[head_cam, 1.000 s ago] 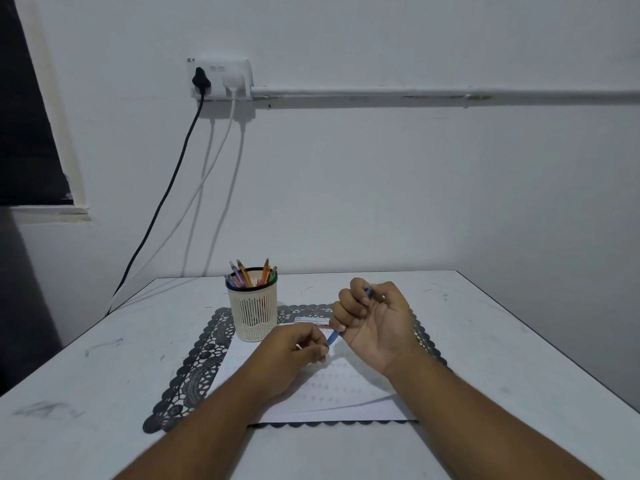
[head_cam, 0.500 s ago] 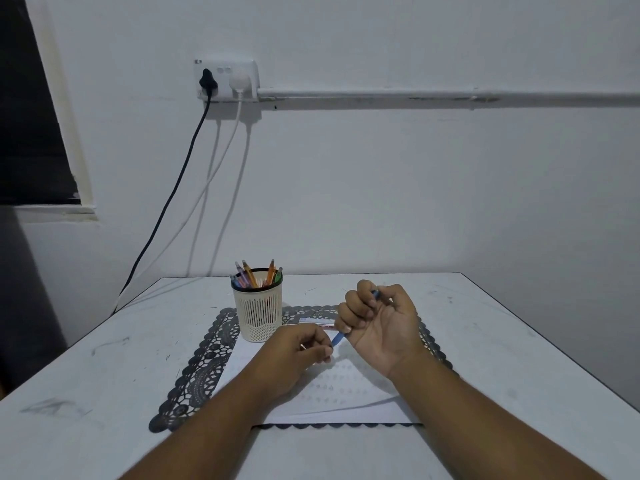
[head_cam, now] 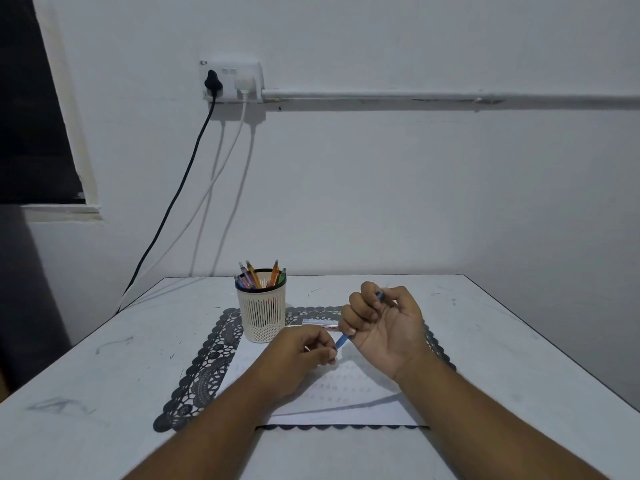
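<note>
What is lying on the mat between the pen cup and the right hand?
In the head view, a small flat box lies on the lace mat between pen cup and right hand.

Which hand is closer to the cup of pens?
The left hand. It is just right of the pen cup, a little nearer the person. The right hand, gripping a blue pen, is farther right.

Blue among our whites and blacks
We see a blue pen (head_cam: pixel 343 340), a cream slotted cup (head_cam: pixel 262 317), a black lacy mat (head_cam: pixel 207 372), and white paper (head_cam: pixel 346 408) with faint dots.
</note>
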Tool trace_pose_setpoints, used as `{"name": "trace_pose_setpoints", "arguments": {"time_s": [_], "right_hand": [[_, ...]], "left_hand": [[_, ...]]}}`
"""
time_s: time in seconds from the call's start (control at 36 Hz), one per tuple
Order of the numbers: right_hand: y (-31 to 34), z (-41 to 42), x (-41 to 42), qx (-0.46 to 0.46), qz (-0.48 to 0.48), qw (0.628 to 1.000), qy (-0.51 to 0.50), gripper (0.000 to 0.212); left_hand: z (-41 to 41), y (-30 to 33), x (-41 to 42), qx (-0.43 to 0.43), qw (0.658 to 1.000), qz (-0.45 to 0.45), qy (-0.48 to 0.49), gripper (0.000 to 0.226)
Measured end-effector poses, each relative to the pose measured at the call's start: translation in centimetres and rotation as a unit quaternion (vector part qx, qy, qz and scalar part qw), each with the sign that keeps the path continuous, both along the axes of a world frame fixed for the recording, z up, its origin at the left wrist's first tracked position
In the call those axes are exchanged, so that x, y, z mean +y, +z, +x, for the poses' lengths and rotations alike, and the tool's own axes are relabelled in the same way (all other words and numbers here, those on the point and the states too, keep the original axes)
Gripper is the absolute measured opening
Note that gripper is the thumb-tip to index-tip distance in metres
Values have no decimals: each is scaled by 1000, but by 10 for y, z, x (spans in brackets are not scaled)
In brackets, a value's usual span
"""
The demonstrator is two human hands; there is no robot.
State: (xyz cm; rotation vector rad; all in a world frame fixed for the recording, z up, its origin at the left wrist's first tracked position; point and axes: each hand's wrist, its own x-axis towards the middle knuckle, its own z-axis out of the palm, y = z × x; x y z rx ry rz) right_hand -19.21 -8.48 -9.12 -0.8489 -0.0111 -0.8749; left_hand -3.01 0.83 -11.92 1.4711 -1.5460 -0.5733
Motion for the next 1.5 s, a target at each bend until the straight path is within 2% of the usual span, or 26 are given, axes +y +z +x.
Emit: {"name": "trace_pose_setpoints", "arguments": {"time_s": [0.31, 0.44, 0.67, 1.0, 1.5], "right_hand": [[-2, 0, -3, 2, -6, 1000, 10, 26], [-1, 0, -2, -1, -8, 1000, 11, 26], [-1, 0, -1, 4, -6, 1000, 5, 26], [-1, -1, -1, 8, 0, 1000, 3, 25], [0, -1, 0, -1, 16, 1000, 11, 25]], "left_hand": [[-3, -3, 0, 84, 996, 5, -15, 13], [-3, -2, 0, 63, 998, 3, -14, 12], [-7, 0, 1, 89, 996, -1, -19, 6], [-8, -4, 1, 138, 990, 13, -18, 10], [-5, -5, -1, 127, 991, 3, -27, 13]]}}
